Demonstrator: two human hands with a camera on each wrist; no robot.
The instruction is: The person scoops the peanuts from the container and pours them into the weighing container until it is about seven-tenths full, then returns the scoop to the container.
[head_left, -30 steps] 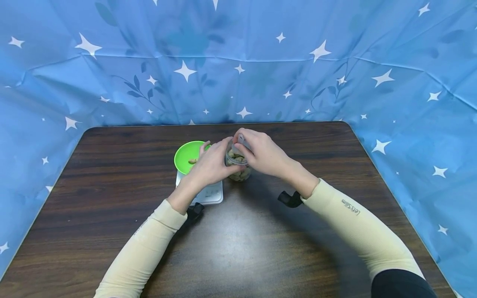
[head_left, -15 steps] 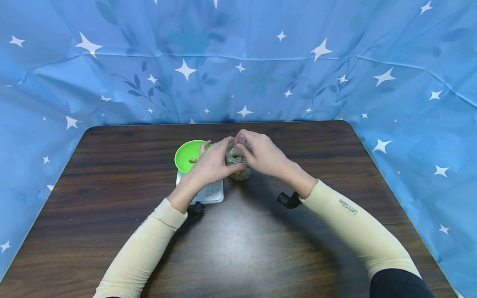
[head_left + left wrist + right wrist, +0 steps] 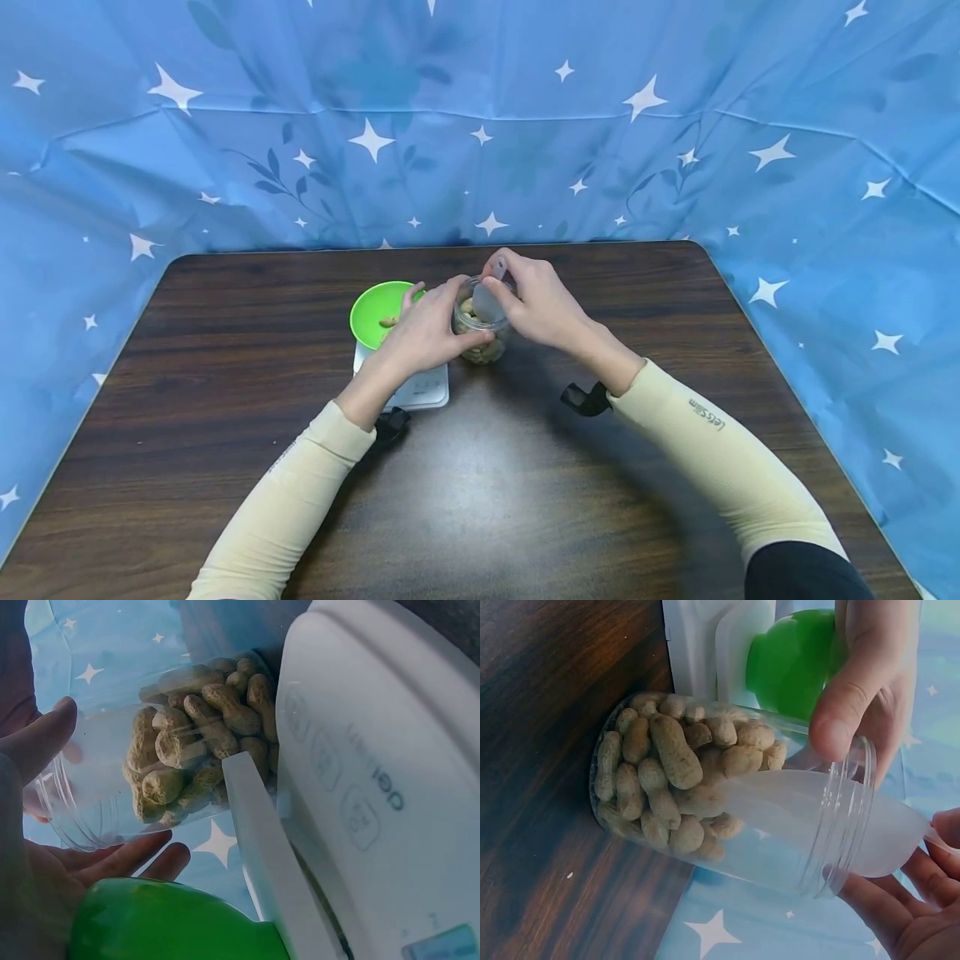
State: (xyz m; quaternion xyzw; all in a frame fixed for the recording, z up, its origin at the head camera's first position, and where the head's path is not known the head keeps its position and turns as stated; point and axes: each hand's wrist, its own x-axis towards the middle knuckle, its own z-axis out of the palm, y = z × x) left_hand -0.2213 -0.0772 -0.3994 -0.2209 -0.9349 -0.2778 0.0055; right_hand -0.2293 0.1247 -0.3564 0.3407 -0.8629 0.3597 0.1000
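A clear plastic jar (image 3: 772, 859) of unshelled peanuts (image 3: 676, 754) stands upright on the table, its mouth uncovered. My left hand (image 3: 431, 333) grips it near the rim, thumb on one side and fingers on the other. With my right hand (image 3: 543, 304) I pinch the handle of a translucent white scoop (image 3: 892, 832) above the mouth. The scoop's blade dips through the neck and reaches the top peanuts. Close to my left hand, a green bowl (image 3: 367, 321) with a few peanuts (image 3: 387, 322) sits on a white kitchen scale (image 3: 427, 389). My left hand covers part of bowl and scale.
Dark wooden table (image 3: 480, 500) surrounds the jar and scale. Behind its far edge hangs a blue cloth (image 3: 450, 183) printed with white stars. Raised scale edge (image 3: 259, 847) lies right beside the jar in the left wrist view.
My right hand has risen slightly with the scoop, so more of the blade shows at the jar's mouth. The left hand, jar and bowl have stayed in place.
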